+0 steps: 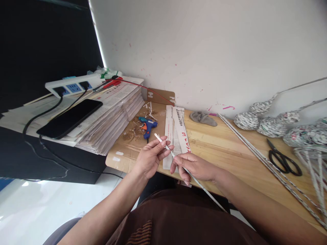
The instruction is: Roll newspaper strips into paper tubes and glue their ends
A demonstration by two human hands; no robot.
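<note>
A thin rolled paper stick (pixel 208 193) runs slantwise from near my lap up through both hands. My left hand (pixel 152 154) pinches it close to its pale upper end, which pokes out past the fingers. Lower down the stick, my right hand (pixel 192 166) has thumb and fingers closed round it. Just beyond the hands lie newspaper strips (pixel 181 131), partly hidden by my fingers. A blue glue gun (pixel 150 128) rests on a sheet of cardboard (pixel 121 160) at the left of the wooden table.
At left, a tall newspaper stack (pixel 122 105) carries a phone (pixel 70 117) and a power strip (pixel 74 85) with cables. On the table (pixel 212 146) are a grey cloth (pixel 203 118), long paper sticks (pixel 250 153), black scissors (pixel 283 160) and several wound paper bundles (pixel 273 126).
</note>
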